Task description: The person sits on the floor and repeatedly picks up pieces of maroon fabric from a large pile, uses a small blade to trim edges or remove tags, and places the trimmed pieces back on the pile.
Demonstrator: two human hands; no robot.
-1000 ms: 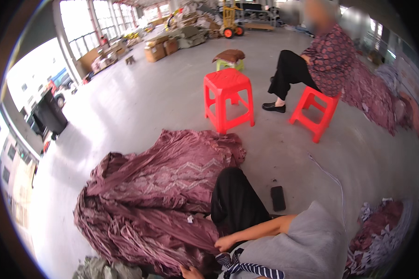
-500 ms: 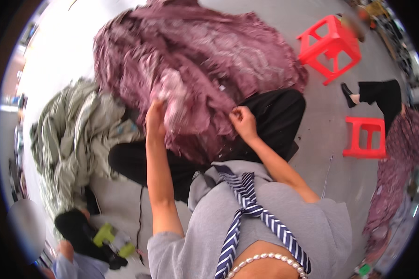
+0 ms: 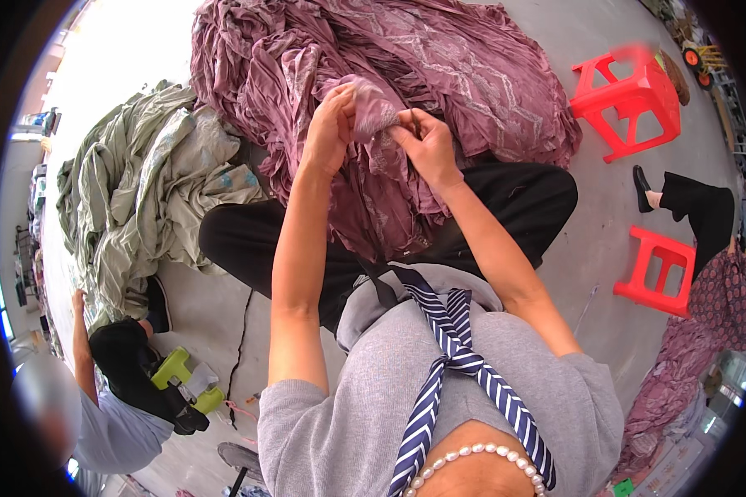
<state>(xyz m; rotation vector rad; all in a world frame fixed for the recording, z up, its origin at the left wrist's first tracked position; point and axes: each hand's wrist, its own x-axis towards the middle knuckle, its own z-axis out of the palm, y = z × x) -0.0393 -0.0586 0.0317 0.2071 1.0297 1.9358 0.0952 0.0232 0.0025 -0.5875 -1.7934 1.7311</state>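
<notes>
A large heap of crumpled mauve fabric [image 3: 497, 74] with a pale zigzag pattern spreads over the floor and onto my crossed legs. Raised above it, a bunched piece of the same cloth is between my two hands. My left hand [image 3: 331, 126] has its fingers curled around the left side of that piece. On its right side, the thumb and fingers of my right hand [image 3: 428, 149] pinch the edge close together. Whether a small tool sits in the right fingers is too small to make out.
Pale green crumpled fabric [image 3: 141, 174] lies at my left, with a seated person [image 3: 116, 414] beside it. A lime-green plastic object [image 3: 178, 377] is on the floor nearby. Two red stools [image 3: 630, 99] stand at the right, near another person's leg [image 3: 696, 203] and more mauve cloth.
Both hands have moved up and away from my body. My right hand has come closer to the left, onto the raised cloth. At left, the seated person's arm now reaches to the green fabric.
</notes>
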